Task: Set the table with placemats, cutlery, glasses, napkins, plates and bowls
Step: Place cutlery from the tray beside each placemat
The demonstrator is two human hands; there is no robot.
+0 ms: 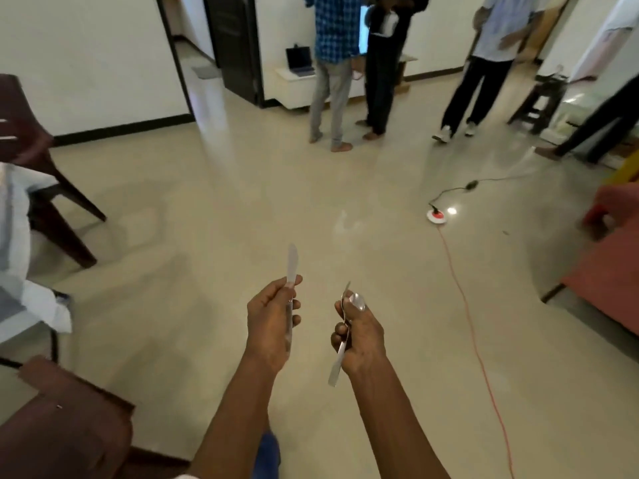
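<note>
Above the floor [207,202], low in the view, both hands were held out with the forearms stretched forward. The left hand [273,323] was curled round the handle of a knife [292,264], with the thumb laid near the base of the blade. The blade was pointed up and away, clear of the fingers. The right hand [359,335] was closed round a spoon [356,301]. Its bowl was shown just above the thumb, and the handle end was stuck out below the fist, toward the wearer. A second thin strip of metal was seen edge-on beside the bowl; what it was could not be told. The two hands were held apart, and the knife and spoon were not touching.

A white cloth [14,236] and a brown chair [31,140] were seen at the left edge. An orange cable [466,305] was laid across the floor to the right of the right hand, up to a round white socket [436,216]. A red sofa [608,271] was cut off by the right edge. Far across the room several people were stood near a low white cabinet [297,91] bearing a laptop [300,60], with a dark stool [539,98] to the right.
</note>
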